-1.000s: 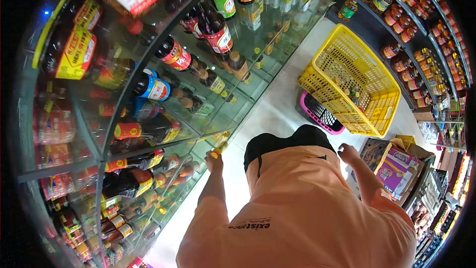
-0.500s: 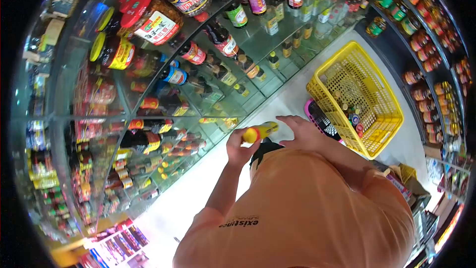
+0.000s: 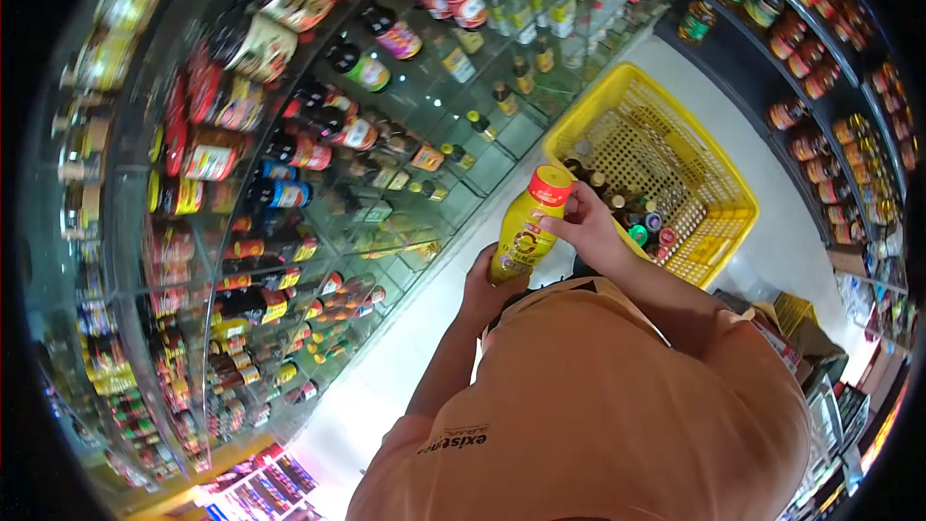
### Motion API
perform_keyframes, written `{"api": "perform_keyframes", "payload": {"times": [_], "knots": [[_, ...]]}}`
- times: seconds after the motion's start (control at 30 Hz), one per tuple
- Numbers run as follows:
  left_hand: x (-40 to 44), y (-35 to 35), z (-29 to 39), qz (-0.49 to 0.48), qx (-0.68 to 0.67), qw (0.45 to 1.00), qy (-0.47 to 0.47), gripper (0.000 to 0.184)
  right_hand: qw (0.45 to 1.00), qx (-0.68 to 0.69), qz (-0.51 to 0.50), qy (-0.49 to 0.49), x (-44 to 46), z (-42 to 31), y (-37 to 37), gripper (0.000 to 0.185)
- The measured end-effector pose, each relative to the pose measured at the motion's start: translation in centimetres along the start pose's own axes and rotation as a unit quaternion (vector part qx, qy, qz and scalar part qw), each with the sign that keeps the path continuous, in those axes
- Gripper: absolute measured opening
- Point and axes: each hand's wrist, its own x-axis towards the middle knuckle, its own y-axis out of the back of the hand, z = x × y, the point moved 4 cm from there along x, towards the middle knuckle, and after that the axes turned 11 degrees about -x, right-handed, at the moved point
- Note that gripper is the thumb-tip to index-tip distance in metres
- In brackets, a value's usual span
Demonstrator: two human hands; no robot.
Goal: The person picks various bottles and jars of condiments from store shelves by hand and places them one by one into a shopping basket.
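Observation:
A yellow plastic bottle (image 3: 525, 236) with a red and yellow cap is held in front of my body, tilted slightly, its printed label facing up towards me. My left hand (image 3: 490, 287) wraps round its lower end. Near the top, my right hand (image 3: 590, 224) grips the side just below the cap, thumb on the label. Just beyond my right hand, a yellow plastic basket (image 3: 719, 159) stands on the floor, with several dark bottles and jars (image 3: 632, 212) lying inside it.
On my left, glass shelves (image 3: 453, 203) carry rows of sauce bottles and jars. Curved dark shelves (image 3: 733, 77) with more jars run along the right. Cardboard boxes (image 3: 820, 338) sit at my right side. A pale floor (image 3: 405, 338) lies between.
The bottle has turned from pointing its cap at me to showing its label. My right hand, open and apart before, now grips it near the cap. The view has shifted, with the basket appearing nearer.

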Motion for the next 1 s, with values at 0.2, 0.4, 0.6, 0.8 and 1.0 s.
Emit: {"api": "perform_keyframes", "payload": {"times": [0.2,0.4,0.6,0.8,1.0], "knots": [[0.5,-1.0,-1.2,-0.067,-0.202,0.974,0.083,0.063,0.983,0.037,-0.177,-0.033,0.1,-2.8,6.2,0.075],[2.4,-2.8,0.7,-0.111,-0.161,0.976,0.096,0.068,0.97,-0.075,-0.23,-0.03,0.7,-5.1,13.0,0.056],[2.3,0.2,-8.2,0.043,-0.198,0.977,0.06,0.052,0.903,-0.419,0.09,0.018,2.4,-8.0,22.1,0.052],[-8.3,7.5,-26.4,0.256,-0.117,0.917,0.282,0.03,0.638,-0.753,0.121,-0.107,5.8,0.0,25.6,0.056],[-24.6,9.5,-39.4,0.269,-0.165,0.87,0.378,0.028,0.663,-0.701,0.079,-0.251,8.4,12.7,28.8,0.067]]}}
